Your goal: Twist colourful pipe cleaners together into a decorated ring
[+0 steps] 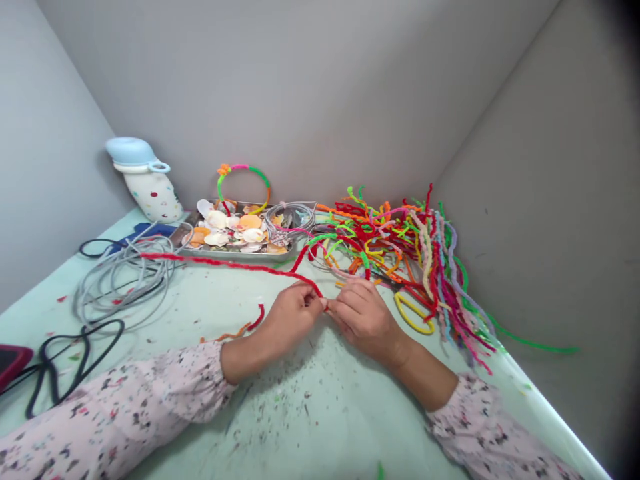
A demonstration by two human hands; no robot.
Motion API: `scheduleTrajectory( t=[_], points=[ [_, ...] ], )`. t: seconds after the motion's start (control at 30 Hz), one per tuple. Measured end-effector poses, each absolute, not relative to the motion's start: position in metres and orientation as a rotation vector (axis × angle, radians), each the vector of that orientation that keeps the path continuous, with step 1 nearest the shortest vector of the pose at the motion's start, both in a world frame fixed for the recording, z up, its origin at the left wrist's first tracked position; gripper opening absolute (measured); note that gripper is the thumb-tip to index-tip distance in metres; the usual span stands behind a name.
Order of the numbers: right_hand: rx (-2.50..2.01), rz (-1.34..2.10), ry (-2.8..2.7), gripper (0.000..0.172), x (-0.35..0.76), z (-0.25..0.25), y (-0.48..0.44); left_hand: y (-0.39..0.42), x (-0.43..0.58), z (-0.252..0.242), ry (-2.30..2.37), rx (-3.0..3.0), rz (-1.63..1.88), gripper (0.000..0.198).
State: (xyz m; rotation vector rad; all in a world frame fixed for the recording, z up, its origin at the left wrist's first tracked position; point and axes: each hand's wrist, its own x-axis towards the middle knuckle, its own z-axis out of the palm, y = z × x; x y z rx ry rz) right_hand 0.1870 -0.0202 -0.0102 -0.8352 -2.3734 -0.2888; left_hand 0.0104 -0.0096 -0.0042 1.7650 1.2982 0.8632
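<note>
Between my two hands is a long red pipe cleaner (240,265), its free length stretching left over the table toward a grey cable coil. My left hand (295,313) pinches it near its right end. My right hand (367,320) is closed on the same spot, fingertips meeting the left ones. Behind the hands rises a hoop wrapped in red and green pipe cleaner (324,238), its lower part hidden by them. Short red and orange pipe cleaner pieces (257,317) lie beside my left wrist.
A metal tray (240,255) of seashells holds a finished-looking colourful ring (260,175). Many pipe cleaners (395,233) are heaped at the back right. A bottle (153,193), grey cable (125,287), black cord (83,350) and a red-edged device (15,367) are on the left. Walls enclose the table.
</note>
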Motion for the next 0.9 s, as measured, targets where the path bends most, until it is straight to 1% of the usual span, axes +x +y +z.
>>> scheduleTrajectory(
  t=[0.2, 0.43, 0.57, 0.77, 0.9],
  points=[
    [-0.843, -0.366, -2.384, 0.014, 0.188, -0.013, -0.021, -0.014, 0.013, 0.006, 1.34, 1.725, 0.838, 0.02],
    [-0.832, -0.463, -2.313, 0.007, 0.187, -0.008, -0.021, -0.014, 0.014, 0.006, 1.311, 1.53, 0.872, 0.019],
    [-0.863, -0.47, -2.28, 0.007, 0.185, -0.006, -0.021, -0.018, 0.014, 0.012, 1.371, 1.646, 0.852, 0.02],
    [-0.898, -0.498, -2.294, 0.009, 0.183, -0.005, -0.021, -0.026, 0.014, 0.011, 1.393, 1.927, 0.987, 0.022],
    [-0.889, -0.514, -2.338, 0.009, 0.184, -0.005, -0.021, -0.025, 0.015, 0.008, 1.419, 1.866, 0.954, 0.021]
  ],
)
